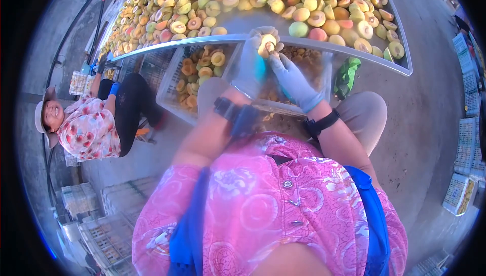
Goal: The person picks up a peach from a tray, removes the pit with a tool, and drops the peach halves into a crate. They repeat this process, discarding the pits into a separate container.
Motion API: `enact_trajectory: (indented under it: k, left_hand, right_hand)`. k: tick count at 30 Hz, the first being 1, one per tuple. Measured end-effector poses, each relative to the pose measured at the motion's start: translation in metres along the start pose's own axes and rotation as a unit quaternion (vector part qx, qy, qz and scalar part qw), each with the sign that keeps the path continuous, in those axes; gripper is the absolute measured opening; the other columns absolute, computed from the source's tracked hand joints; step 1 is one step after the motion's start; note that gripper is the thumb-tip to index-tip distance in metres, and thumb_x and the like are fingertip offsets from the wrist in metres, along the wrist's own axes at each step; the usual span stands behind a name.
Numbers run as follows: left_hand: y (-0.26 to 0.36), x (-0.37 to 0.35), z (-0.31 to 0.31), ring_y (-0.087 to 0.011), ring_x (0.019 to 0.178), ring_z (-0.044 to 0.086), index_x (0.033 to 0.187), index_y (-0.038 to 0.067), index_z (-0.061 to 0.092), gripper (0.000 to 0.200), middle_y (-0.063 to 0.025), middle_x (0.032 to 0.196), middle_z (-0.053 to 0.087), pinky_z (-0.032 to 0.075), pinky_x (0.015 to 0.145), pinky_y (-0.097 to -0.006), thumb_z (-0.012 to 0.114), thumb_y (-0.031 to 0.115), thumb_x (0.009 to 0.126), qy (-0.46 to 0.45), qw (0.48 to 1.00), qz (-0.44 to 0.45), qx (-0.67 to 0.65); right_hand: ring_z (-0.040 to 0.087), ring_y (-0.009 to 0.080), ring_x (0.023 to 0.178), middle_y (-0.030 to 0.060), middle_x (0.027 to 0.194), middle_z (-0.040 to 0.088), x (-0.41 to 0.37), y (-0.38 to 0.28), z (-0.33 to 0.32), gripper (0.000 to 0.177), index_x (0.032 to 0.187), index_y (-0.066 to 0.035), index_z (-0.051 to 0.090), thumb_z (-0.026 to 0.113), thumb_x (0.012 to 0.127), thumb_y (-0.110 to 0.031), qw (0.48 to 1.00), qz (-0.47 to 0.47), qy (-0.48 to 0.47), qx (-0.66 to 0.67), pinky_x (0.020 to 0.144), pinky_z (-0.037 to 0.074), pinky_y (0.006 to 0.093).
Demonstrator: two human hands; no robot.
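Both gloved hands meet at the near edge of a metal table (pixel 192 39) heaped with cut and whole fruit (pixel 324 7). My left hand (pixel 253 58), in a pale glove, has its fingers wrapped round a halved fruit (pixel 267 46) with its cut face showing. Fingertips of my right hand (pixel 291 76) press against the lower right side of the same half; a tool between them cannot be made out. Below the hands stand two crates, one holding fruit halves (pixel 202 68), the other holding small brown pieces (pixel 304 63).
At the left a co-worker (pixel 86 129) in a hat sits by the same table. Stacked crates (pixel 116 240) stand at the lower left, more crates (pixel 466 144) along the right. A green bag (pixel 347 77) lies right of the near crates.
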State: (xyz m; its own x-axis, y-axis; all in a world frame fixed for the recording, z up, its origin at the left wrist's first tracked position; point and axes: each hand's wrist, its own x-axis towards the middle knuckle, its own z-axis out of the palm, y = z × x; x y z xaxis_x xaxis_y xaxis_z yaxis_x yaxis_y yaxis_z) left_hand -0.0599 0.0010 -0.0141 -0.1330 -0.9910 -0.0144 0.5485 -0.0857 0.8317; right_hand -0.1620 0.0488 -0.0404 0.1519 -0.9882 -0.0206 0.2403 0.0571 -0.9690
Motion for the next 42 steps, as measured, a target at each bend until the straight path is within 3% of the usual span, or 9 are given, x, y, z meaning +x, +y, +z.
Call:
enact_trajectory:
  k: [8,11,16,24,29,33,35,37,42]
  left_hand:
    - [0.019,0.004,-0.007,-0.0245,0.074,0.065,0.095,0.002,0.062,0.058,-0.0127,0.089,0.066,0.056,0.071,-0.0354,0.049,0.059,0.093,-0.018,0.992,-0.116,0.04]
    - [0.021,-0.003,-0.002,-0.0207,0.07,0.064,0.086,0.002,0.064,0.064,-0.0117,0.083,0.067,0.055,0.065,-0.0315,0.048,0.063,0.091,-0.014,0.988,-0.088,0.128]
    - [0.024,0.011,-0.018,-0.0185,0.066,0.063,0.082,0.0,0.064,0.068,-0.0105,0.075,0.066,0.054,0.063,-0.0294,0.045,0.064,0.092,-0.093,0.974,-0.108,0.179]
    - [0.027,0.007,-0.031,-0.0171,0.071,0.064,0.082,0.003,0.065,0.062,-0.0092,0.08,0.066,0.052,0.065,-0.0275,0.045,0.06,0.095,-0.173,0.942,-0.059,0.281]
    - [0.023,0.002,-0.038,-0.0207,0.079,0.064,0.092,0.008,0.061,0.057,-0.0075,0.087,0.064,0.054,0.069,-0.0325,0.047,0.063,0.092,-0.136,0.963,-0.228,-0.04]
    - [0.03,-0.003,-0.045,-0.0239,0.08,0.064,0.095,0.008,0.06,0.056,-0.0087,0.086,0.064,0.055,0.07,-0.0356,0.048,0.062,0.092,-0.042,0.984,-0.171,0.0]
    - [0.039,0.011,-0.071,-0.0252,0.079,0.065,0.1,0.007,0.061,0.053,-0.0103,0.089,0.065,0.057,0.071,-0.037,0.048,0.057,0.094,0.068,0.98,-0.11,-0.154]
    - [0.058,0.041,-0.133,-0.022,0.09,0.066,0.115,0.0,0.06,0.047,-0.0131,0.103,0.066,0.056,0.081,-0.0354,0.052,0.043,0.098,0.044,0.992,-0.001,0.117]
    - [0.076,0.045,-0.091,-0.019,0.1,0.061,0.113,-0.001,0.062,0.04,-0.0119,0.108,0.064,0.05,0.085,-0.0307,0.058,0.034,0.094,0.065,0.909,0.08,0.404]
  right_hand:
    - [0.043,0.0064,0.053,-0.0043,0.07,0.049,-0.008,-0.003,0.003,0.042,0.107,-0.006,0.057,0.044,0.1,-0.045,0.999,-0.004,-0.022,0.025,0.044,0.034,0.0234]
    - [0.042,0.006,0.05,-0.0057,0.068,0.047,-0.02,-0.026,-0.01,0.033,0.108,-0.011,0.054,0.047,0.1,-0.042,0.971,0.171,-0.135,0.102,0.041,0.033,0.0219]
    - [0.034,0.0046,0.042,-0.0092,0.061,0.042,-0.022,-0.037,-0.003,0.029,0.103,-0.015,0.053,0.05,0.098,-0.043,0.945,0.197,-0.11,0.238,0.037,0.023,0.0206]
    - [0.023,0.0017,0.038,-0.0103,0.057,0.029,-0.017,-0.008,-0.015,0.032,0.097,-0.014,0.052,0.044,0.101,-0.044,0.784,0.278,-0.341,0.437,0.033,0.017,0.0201]
    - [0.021,0.0017,0.037,-0.0098,0.058,0.029,-0.013,0.004,-0.009,0.035,0.099,-0.011,0.051,0.041,0.102,-0.044,0.734,0.276,-0.367,0.5,0.031,0.015,0.0207]
    - [0.025,0.0024,0.038,-0.0074,0.061,0.033,-0.017,0.003,-0.007,0.038,0.1,-0.01,0.052,0.039,0.102,-0.046,0.692,0.297,-0.393,0.528,0.031,0.019,0.021]
    - [0.026,0.0027,0.038,-0.0066,0.062,0.034,-0.018,0.018,-0.01,0.039,0.102,-0.009,0.052,0.038,0.102,-0.046,0.672,0.283,-0.402,0.554,0.031,0.02,0.0213]
    - [0.029,0.0035,0.038,-0.0051,0.063,0.035,-0.019,0.023,-0.015,0.043,0.105,-0.008,0.053,0.037,0.102,-0.047,0.639,0.287,-0.382,0.603,0.031,0.022,0.0222]
    - [0.029,0.0037,0.038,-0.0047,0.064,0.037,-0.017,0.01,-0.018,0.043,0.105,-0.008,0.054,0.036,0.102,-0.047,0.651,0.234,-0.386,0.61,0.031,0.023,0.0219]
